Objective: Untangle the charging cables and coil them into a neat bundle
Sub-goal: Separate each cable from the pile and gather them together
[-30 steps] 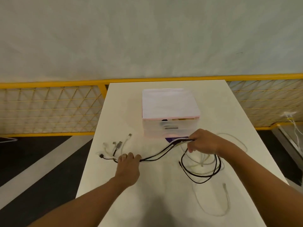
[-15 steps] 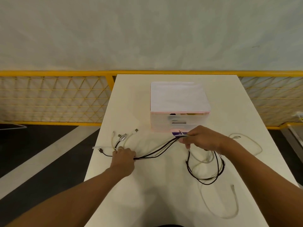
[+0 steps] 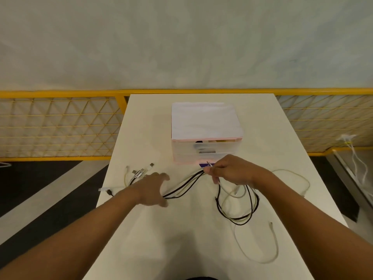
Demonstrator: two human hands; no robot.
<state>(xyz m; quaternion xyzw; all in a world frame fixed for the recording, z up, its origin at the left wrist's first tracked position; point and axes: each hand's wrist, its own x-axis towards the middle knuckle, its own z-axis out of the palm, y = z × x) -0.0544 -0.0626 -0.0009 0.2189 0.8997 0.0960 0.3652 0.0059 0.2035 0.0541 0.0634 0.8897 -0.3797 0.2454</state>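
Note:
A bunch of black and white charging cables [image 3: 182, 188] runs across the white table [image 3: 149, 126] between my hands. My left hand [image 3: 150, 190] lies over its left part with fingers and thumb spread, and the strands pass under the palm. Several plug ends [image 3: 141, 172] fan out beyond the fingers. My right hand [image 3: 232, 171] pinches the bunch near a metal plug, just in front of the drawer box. Below that hand the cables hang in a black loop [image 3: 236, 221]. A loose white cable [image 3: 275, 249] curves toward the near right edge.
A small translucent drawer box [image 3: 203, 122] with a white top stands mid-table behind my right hand. A yellow mesh fence [image 3: 60, 126] runs behind the table. More white cables [image 3: 352, 144] hang off to the right, beyond the table.
My left hand has uncurled from the cables and its fingers now spread over them. My right hand stays pinched on the bunch by the drawer box.

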